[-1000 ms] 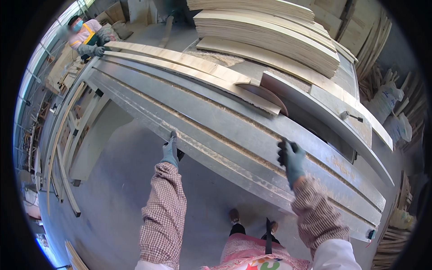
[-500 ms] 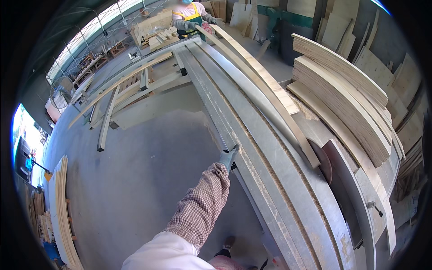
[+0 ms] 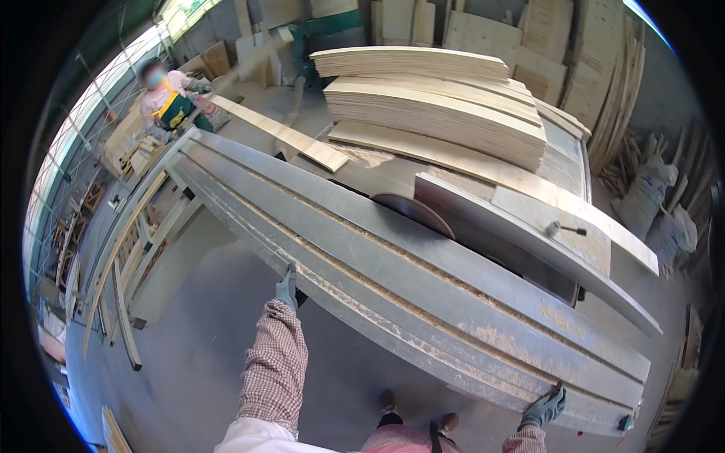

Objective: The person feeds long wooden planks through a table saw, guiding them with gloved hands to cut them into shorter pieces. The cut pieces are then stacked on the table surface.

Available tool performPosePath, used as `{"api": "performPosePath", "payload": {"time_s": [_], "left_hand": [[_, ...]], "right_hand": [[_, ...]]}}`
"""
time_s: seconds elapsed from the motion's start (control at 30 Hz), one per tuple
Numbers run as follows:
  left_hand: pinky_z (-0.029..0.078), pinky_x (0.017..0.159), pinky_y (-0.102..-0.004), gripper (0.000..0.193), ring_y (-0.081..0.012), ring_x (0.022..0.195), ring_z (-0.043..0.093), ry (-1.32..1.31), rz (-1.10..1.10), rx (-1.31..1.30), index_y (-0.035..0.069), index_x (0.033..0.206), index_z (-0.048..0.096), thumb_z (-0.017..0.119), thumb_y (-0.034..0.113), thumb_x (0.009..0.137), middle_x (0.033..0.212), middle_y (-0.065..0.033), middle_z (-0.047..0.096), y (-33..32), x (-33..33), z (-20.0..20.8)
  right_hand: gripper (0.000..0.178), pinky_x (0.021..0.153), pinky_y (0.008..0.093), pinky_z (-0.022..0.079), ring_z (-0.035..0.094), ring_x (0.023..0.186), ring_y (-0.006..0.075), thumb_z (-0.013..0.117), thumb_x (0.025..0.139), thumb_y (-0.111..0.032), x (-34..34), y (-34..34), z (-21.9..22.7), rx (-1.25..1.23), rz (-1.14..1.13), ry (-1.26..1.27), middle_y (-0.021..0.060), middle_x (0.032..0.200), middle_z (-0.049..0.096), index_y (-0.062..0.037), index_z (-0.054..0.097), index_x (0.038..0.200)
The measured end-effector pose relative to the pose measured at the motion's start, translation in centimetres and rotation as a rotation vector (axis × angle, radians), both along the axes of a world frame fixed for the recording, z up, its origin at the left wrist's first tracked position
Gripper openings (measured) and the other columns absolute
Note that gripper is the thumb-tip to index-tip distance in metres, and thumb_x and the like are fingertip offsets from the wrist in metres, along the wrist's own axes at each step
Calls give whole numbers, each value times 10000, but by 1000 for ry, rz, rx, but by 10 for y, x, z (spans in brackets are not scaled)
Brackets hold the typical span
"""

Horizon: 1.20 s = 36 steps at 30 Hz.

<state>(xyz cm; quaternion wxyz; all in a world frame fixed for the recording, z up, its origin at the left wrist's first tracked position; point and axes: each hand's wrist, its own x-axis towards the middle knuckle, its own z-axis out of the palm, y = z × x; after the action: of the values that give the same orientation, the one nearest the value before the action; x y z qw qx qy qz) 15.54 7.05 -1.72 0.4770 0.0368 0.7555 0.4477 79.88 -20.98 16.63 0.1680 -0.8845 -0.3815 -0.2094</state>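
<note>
The bench (image 3: 362, 249) runs lengthwise past the saw blade (image 3: 414, 214), edge grasped by the nearer left hand (image 3: 287, 291), the farther right hand (image 3: 544, 408) touching it, grip unclear.

Strip (image 3: 279, 134) drawn away, right hand (image 3: 545, 408) on table (image 3: 355, 249)

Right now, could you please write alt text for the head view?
The person's gloved left hand and right hand touch the near edge of a grooved metal table. Beyond are a saw blade and stacked boards; a co-worker holds a plank.
</note>
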Motion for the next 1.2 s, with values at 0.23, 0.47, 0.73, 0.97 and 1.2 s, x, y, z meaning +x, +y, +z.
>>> {"api": "performPosePath", "payload": {"time_s": [0.23, 0.47, 0.73, 0.97, 1.2], "left_hand": [[469, 782, -319, 824, -217, 972, 546, -154, -40, 91, -27, 1230, 441, 632, 584, 710, 1139, -138, 528, 2, 33, -16], [515, 663, -329, 689, -201, 835, 592, -217, 11, 101, -11, 1090, 532, 655, 550, 709, 965, -106, 588, 5, 47, -5], [443, 835, -333, 935, -232, 1030, 507, -155, -72, 8, -69, 1227, 405, 602, 659, 674, 1195, -164, 495, 0, 23, -21], [482, 763, -341, 893, -219, 1001, 531, -181, -91, 12, -52, 1203, 418, 626, 634, 671, 1118, -151, 521, -5, 39, 36], [456, 805, -340, 930, -229, 1005, 515, -101, -120, 2, -64, 1215, 401, 640, 639, 655, 1172, -139, 486, 3, 21, -15]], "right_hand": [[302, 888, 376, 363, 467, 1020, 296, 444, 869, -75, 13, 4, -7, -58, -84, 2, 136, 1070, 543, -68, 515, 1162], [337, 890, 386, 360, 471, 1023, 298, 466, 843, -53, 12, 1, -10, -44, -81, -5, 138, 1098, 535, -66, 506, 1177], [357, 922, 367, 359, 465, 1074, 273, 445, 851, -41, 10, -4, -6, -96, -89, -23, 122, 1154, 527, -69, 489, 1204], [363, 931, 358, 366, 465, 1077, 265, 421, 847, -23, 14, -6, -6, -67, -71, -5, 113, 1162, 527, -61, 489, 1201], [317, 923, 364, 358, 463, 1066, 279, 450, 863, -65, 11, -1, -1, -12, -78, 42, 125, 1135, 536, -66, 520, 1173]]}}
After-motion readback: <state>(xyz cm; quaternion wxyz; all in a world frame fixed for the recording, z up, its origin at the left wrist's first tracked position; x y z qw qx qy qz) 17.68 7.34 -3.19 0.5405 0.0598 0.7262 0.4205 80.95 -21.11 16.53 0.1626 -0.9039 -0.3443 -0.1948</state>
